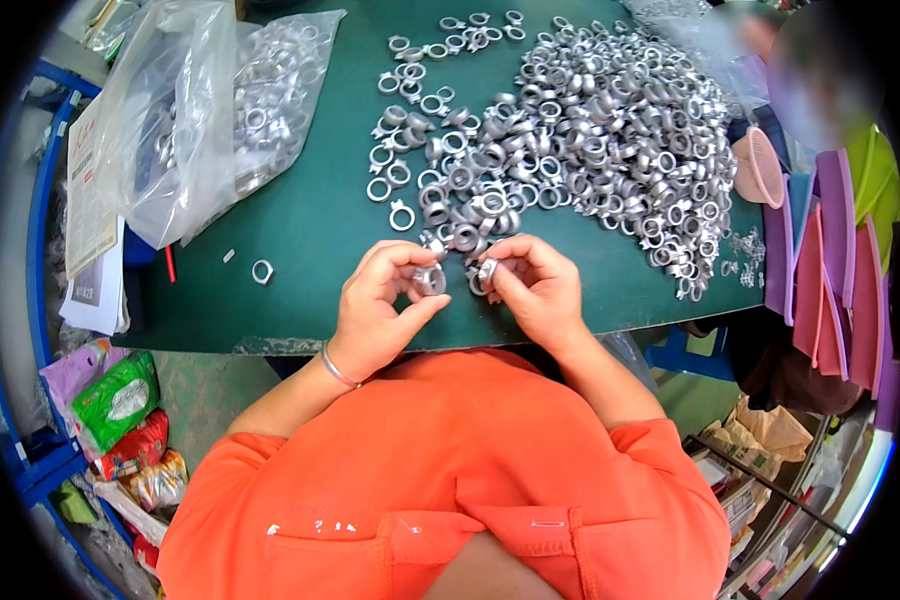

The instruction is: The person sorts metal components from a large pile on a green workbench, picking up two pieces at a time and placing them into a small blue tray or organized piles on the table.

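My left hand [378, 305] pinches a small silver metal ring fitting [431, 279] between thumb and fingers. My right hand [533, 285] grips another silver ring fitting [486, 272] close beside it, the two parts almost touching. Both hands hover over the near edge of a dark green table [310, 215]. Just beyond my fingers lies a big heap of the same silver ring fittings [590, 130], spreading to the table's far right. A silver bangle sits on my left wrist.
A clear plastic bag [205, 110] of more fittings lies at the table's left. One loose fitting [262, 271] rests alone near the front. Papers [95, 240] hang off the left edge. Pink, purple and green baskets [840, 260] stand at right; snack packets [120, 400] lie on the floor.
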`<state>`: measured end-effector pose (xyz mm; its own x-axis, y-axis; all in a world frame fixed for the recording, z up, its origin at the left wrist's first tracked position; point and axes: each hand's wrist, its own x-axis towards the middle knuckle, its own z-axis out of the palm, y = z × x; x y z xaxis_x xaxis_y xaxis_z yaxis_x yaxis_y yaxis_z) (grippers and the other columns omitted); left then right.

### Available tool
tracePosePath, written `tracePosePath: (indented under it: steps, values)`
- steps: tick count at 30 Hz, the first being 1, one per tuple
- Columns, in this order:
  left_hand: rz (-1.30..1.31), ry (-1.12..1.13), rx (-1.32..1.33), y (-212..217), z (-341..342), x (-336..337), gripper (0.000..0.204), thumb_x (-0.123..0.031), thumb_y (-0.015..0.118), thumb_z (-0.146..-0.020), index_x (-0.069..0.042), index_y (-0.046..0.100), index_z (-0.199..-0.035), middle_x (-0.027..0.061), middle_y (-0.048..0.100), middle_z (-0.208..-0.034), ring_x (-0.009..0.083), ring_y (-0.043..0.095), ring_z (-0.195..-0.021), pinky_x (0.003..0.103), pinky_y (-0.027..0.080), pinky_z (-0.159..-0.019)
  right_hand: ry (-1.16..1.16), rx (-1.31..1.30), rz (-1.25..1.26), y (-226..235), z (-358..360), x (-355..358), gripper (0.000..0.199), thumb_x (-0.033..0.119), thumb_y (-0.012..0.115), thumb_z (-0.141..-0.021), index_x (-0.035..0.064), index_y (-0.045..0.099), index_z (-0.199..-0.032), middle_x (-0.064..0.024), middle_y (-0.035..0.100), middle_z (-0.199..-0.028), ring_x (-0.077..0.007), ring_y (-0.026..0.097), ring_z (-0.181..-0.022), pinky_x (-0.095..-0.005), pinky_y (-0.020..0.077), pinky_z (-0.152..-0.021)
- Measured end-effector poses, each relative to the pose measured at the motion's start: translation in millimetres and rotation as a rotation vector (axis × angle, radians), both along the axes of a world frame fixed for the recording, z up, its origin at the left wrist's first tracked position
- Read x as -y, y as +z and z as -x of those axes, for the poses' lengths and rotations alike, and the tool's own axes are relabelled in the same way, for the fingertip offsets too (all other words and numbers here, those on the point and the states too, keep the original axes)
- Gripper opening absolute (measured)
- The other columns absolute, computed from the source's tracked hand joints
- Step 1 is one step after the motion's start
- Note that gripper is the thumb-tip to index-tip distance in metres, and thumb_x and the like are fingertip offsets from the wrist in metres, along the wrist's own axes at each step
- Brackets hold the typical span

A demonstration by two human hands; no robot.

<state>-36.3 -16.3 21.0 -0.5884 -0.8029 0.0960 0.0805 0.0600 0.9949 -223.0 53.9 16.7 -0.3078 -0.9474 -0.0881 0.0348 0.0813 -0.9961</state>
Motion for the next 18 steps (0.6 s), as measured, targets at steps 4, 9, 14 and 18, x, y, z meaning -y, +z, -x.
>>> tracePosePath:
  steps: [4,9,14,18]
  values:
    - [-0.065,-0.011,-0.034,2.9,-1.2,-3.1,0.051,0.009,0.072,-0.072,-0.002,0.046,-0.115,0.0121,0.057,-0.107,0.0148,0.060,-0.090,0.024,0.049,-0.071,0.146,0.308,-0.084,10.0,5.3,2.0,0.011,0.000,0.058,-0.087,-0.0008,0.060,-0.098,-0.0102,0.067,-0.090,-0.0113,0.064,-0.071,-0.0221,0.0519,-0.060]
    - [-0.018,-0.054,-0.100,6.2,0.1,-1.1,0.051,0.010,0.072,-0.072,-0.003,0.046,-0.114,0.0157,0.061,-0.108,0.0147,0.060,-0.088,0.025,0.049,-0.072,0.231,0.751,-0.107,3.5,15.4,-6.0,0.018,0.006,0.058,-0.089,-0.0021,0.058,-0.105,-0.0202,0.066,-0.096,-0.0192,0.066,-0.069,-0.0283,0.0562,-0.057]
    - [-0.490,-0.070,-0.288,13.7,-7.1,1.1,0.043,0.009,0.063,-0.080,-0.002,0.044,-0.117,0.0178,0.061,-0.109,0.0187,0.062,-0.094,0.026,0.052,-0.076,0.239,0.802,0.032,4.5,33.1,-15.7,0.026,-0.007,0.054,-0.076,-0.0014,0.058,-0.101,-0.0076,0.061,-0.088,-0.0148,0.058,-0.073,-0.0226,0.0462,-0.054]
    - [-0.635,-0.022,-0.482,-9.4,-30.1,16.0,0.029,0.004,0.049,-0.086,0.001,0.045,-0.115,0.0205,0.059,-0.110,0.0259,0.063,-0.098,0.029,0.055,-0.071,0.156,-0.452,-0.013,16.8,27.5,-13.6,0.008,0.003,0.069,-0.075,0.0023,0.064,-0.082,-0.0005,0.055,-0.069,-0.0086,0.052,-0.063,-0.0239,0.0395,-0.051]
